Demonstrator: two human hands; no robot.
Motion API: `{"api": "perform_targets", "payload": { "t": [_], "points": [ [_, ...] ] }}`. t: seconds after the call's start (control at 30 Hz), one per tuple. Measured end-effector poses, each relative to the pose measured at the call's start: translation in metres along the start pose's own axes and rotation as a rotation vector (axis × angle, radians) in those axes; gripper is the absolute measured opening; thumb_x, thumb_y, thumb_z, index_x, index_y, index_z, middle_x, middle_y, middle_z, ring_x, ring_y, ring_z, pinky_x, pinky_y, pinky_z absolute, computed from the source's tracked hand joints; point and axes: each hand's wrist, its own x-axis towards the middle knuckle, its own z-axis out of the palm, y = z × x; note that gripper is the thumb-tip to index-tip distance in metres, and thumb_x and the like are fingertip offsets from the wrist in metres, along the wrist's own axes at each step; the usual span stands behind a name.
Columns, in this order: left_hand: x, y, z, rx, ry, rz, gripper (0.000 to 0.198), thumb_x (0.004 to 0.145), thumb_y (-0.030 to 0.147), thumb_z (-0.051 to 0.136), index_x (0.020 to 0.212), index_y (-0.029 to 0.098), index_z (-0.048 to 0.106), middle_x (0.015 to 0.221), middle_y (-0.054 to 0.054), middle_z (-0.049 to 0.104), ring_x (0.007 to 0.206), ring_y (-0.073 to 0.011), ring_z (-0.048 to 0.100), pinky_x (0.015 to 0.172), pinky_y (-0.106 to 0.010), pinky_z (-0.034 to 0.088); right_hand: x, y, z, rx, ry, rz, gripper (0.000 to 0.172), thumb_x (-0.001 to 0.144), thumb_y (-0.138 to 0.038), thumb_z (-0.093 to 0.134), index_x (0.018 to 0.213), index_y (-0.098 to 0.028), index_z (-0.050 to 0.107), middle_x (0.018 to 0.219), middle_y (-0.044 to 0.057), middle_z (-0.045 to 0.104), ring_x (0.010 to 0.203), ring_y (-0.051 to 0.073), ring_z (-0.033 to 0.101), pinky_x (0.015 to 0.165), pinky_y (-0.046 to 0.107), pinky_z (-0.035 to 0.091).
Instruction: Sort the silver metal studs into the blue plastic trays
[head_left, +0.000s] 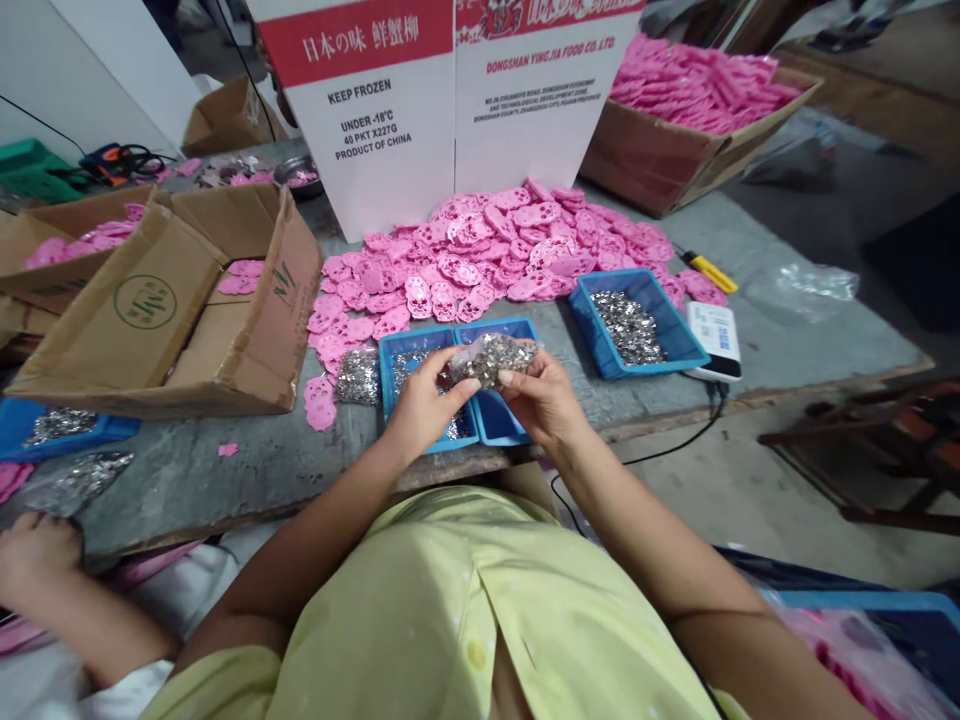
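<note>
Between my two hands is a clear plastic bag full of small shiny metal pieces, too small to name. My left hand grips its left end, and my right hand grips the right end, thumbs on the near side. Directly below it are two blue trays; the left blue tray holds loose metal pieces, and the right blue tray shows its bare bottom in part. Another bag of metal pieces lies against the left tray. Beyond spreads a heap of pink skull-shaped pieces.
A third blue tray of metal pieces stands at right, beside a white device and a yellow cutter. Cardboard boxes flank the left; a tall white carton stands behind. A co-worker's hand rests at far left.
</note>
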Motion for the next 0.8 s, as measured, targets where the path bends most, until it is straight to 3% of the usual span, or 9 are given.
{"api": "perform_targets", "payload": {
  "t": [0.07,0.13,0.23,0.33,0.4,0.53,0.6,0.7,0.8],
  "points": [
    [0.010,0.003,0.012,-0.125,0.017,-0.068,0.030,0.079,0.028,0.076,0.107,0.017,0.070,0.096,-0.004,0.073,0.086,-0.0175,0.067,0.082,-0.030,0.053,0.002,-0.003,-0.003,-0.053,0.015,-0.050,0.054,0.052,-0.038,0.101,0.092,-0.026,0.066,0.090,0.000,0.071,0.084,0.022,0.066,0.087,0.039,0.058],
    [0.014,0.008,0.019,-0.099,0.073,-0.057,0.020,0.076,0.026,0.076,0.093,0.018,0.069,0.081,0.001,0.068,0.073,-0.0135,0.061,0.072,-0.026,0.047,0.004,-0.012,-0.009,-0.170,0.060,-0.188,0.055,0.055,-0.039,0.101,0.097,-0.027,0.068,0.101,0.002,0.073,0.095,0.024,0.067,0.094,0.040,0.057],
    [0.016,0.015,0.023,0.053,0.118,0.034,0.013,0.073,0.022,0.075,0.083,0.018,0.067,0.076,0.003,0.062,0.067,-0.0110,0.052,0.066,-0.024,0.040,0.004,-0.031,-0.017,-0.416,0.077,-0.423,0.054,0.064,-0.041,0.098,0.111,-0.031,0.072,0.123,0.004,0.070,0.117,0.026,0.064,0.110,0.042,0.050],
    [0.018,0.015,0.028,0.093,0.082,0.068,0.013,0.072,0.021,0.075,0.080,0.018,0.066,0.076,0.003,0.062,0.068,-0.0107,0.051,0.066,-0.024,0.039,0.005,-0.040,-0.024,-0.644,-0.019,-0.446,0.038,0.071,-0.043,0.093,0.103,-0.029,0.078,0.114,0.004,0.073,0.111,0.028,0.066,0.107,0.045,0.050],
    [0.021,0.012,0.034,0.041,0.047,0.016,0.015,0.073,0.026,0.076,0.078,0.018,0.064,0.072,0.004,0.060,0.066,-0.0106,0.050,0.064,-0.024,0.038,0.009,-0.036,-0.029,-0.688,-0.032,-0.360,0.030,0.073,-0.043,0.090,0.095,-0.026,0.079,0.099,0.004,0.076,0.094,0.026,0.069,0.094,0.045,0.055],
    [0.029,0.003,0.044,-0.213,0.032,-0.130,0.029,0.073,0.040,0.078,0.083,0.018,0.063,0.071,0.004,0.060,0.066,-0.0111,0.051,0.065,-0.024,0.040,0.019,-0.024,-0.037,-0.684,0.103,-0.312,0.021,0.076,-0.038,0.084,0.088,-0.023,0.076,0.083,0.002,0.074,0.074,0.022,0.065,0.078,0.040,0.055],
    [0.034,0.001,0.046,-0.301,0.036,-0.159,0.037,0.071,0.046,0.081,0.085,0.017,0.063,0.075,0.003,0.061,0.069,-0.0116,0.053,0.068,-0.024,0.042,0.020,-0.023,-0.038,-0.767,0.121,-0.400,0.013,0.080,-0.033,0.079,0.088,-0.024,0.074,0.086,0.003,0.073,0.077,0.023,0.064,0.080,0.041,0.054],
    [0.040,0.001,0.048,-0.357,0.040,-0.175,0.045,0.072,0.053,0.083,0.086,0.018,0.061,0.077,0.003,0.060,0.070,-0.0114,0.052,0.067,-0.024,0.042,0.017,-0.028,-0.036,-0.942,0.049,-0.566,0.005,0.085,-0.029,0.073,0.088,-0.026,0.072,0.098,0.005,0.071,0.094,0.027,0.064,0.087,0.044,0.052],
    [0.043,0.002,0.052,-0.358,0.053,-0.171,0.049,0.075,0.056,0.084,0.086,0.019,0.056,0.075,0.005,0.055,0.067,-0.0100,0.049,0.064,-0.023,0.040,0.014,-0.029,-0.032,-1.068,0.004,-0.587,0.006,0.084,-0.026,0.073,0.090,-0.026,0.071,0.104,0.008,0.068,0.100,0.030,0.063,0.089,0.044,0.051]
  ]
}}
